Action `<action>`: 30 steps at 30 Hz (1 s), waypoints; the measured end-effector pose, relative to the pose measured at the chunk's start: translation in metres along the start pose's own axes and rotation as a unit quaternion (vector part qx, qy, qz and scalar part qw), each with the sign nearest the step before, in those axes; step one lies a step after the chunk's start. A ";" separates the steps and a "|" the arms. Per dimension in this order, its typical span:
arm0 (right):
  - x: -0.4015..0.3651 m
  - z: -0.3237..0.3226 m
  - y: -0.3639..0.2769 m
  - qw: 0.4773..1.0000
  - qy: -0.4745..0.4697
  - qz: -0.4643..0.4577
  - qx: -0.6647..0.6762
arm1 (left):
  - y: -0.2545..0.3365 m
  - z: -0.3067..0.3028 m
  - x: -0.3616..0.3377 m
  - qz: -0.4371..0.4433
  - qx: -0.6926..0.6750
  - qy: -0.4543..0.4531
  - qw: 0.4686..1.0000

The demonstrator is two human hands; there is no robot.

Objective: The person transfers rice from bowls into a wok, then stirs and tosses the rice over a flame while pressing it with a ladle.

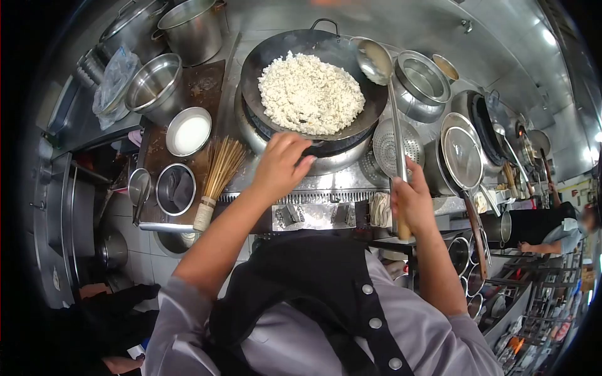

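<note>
White rice (310,93) lies spread in a large dark wok (252,69) on the stove. My left hand (282,164) is at the wok's near rim, fingers apart and curved, with nothing visible in it. Wrapped round the lower handle of a long metal ladle (375,61) is my right hand (412,199). The ladle's bowl is raised at the wok's right edge, with some pale stuff in it. Below that bowl, behind the handle, sits a perforated skimmer (390,149).
On the left board stand a bowl of white stuff (190,133), a metal pot (175,189) and a bamboo brush (219,175). Metal bowls (422,78) and a mesh strainer (462,156) are at right. Another person (558,235) stands at the far right.
</note>
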State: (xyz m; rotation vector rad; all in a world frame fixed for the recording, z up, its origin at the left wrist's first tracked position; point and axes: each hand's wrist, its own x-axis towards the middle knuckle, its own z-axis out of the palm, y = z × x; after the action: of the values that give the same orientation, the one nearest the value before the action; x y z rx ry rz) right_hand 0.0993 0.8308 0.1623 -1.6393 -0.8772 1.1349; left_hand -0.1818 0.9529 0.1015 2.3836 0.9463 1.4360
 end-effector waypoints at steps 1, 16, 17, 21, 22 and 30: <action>0.017 0.010 0.012 0.999 -0.006 -0.004 0.041 | -0.010 0.020 0.005 0.011 0.036 -0.016 0.999; 0.007 0.034 0.012 0.964 -0.148 0.081 0.206 | -0.045 0.054 0.008 0.000 0.119 -0.093 0.989; 0.024 0.039 0.018 0.984 -0.142 0.047 0.101 | -0.043 0.054 0.009 0.000 0.122 -0.099 0.988; -0.006 0.027 -0.025 0.991 -0.130 -0.013 0.005 | -0.046 0.055 0.007 0.014 0.106 -0.085 0.991; -0.024 0.018 -0.034 0.993 -0.116 0.001 0.011 | -0.046 0.055 0.006 0.008 0.109 -0.088 0.990; -0.014 0.025 0.010 0.962 -0.167 0.168 0.136 | -0.043 0.054 0.008 -0.005 0.104 -0.091 0.990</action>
State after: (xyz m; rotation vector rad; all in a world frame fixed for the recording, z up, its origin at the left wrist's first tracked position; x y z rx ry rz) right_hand 0.0713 0.8222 0.1531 -1.4215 -0.6229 1.7258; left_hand -0.1516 0.9996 0.0598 2.5995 1.1060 1.1408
